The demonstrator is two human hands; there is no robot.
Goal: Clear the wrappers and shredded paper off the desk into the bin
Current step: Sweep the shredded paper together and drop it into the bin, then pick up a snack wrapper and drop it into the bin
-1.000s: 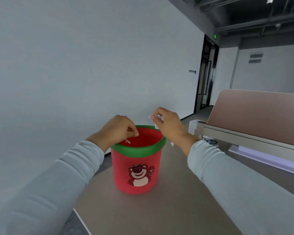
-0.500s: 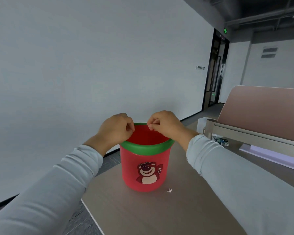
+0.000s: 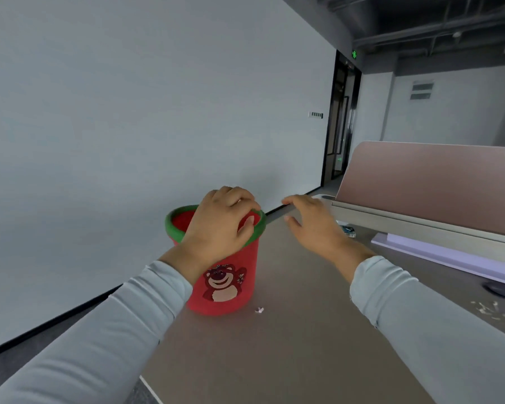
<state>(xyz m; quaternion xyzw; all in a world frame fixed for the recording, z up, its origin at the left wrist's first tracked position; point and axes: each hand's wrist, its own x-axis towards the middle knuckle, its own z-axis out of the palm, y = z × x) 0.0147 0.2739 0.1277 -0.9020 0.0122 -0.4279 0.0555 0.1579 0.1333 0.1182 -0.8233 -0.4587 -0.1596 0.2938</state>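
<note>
A red bin (image 3: 225, 284) with a green rim and a bear picture stands on the brown desk (image 3: 298, 345) near its left edge. My left hand (image 3: 222, 225) hovers over the bin's mouth with loosely curled fingers and the thumb spread apart; I see nothing in it. To the right of the bin, my right hand (image 3: 312, 225) is above the desk with fingers spread and holds nothing. One small white scrap (image 3: 259, 310) lies on the desk by the bin's base. Shredded paper bits (image 3: 493, 309) lie at the far right.
A pink divider panel (image 3: 435, 182) on a beige rail runs along the desk's back right. Below it lie a pale lavender board (image 3: 449, 258), a small dark packet (image 3: 347, 230) and a dark oval object (image 3: 500, 288). The desk's left edge drops to grey floor.
My right hand left the bin's mouth, moved right and spread its fingers. My left hand shifted across the bin's opening. The view turned right, bringing shredded paper into sight.
</note>
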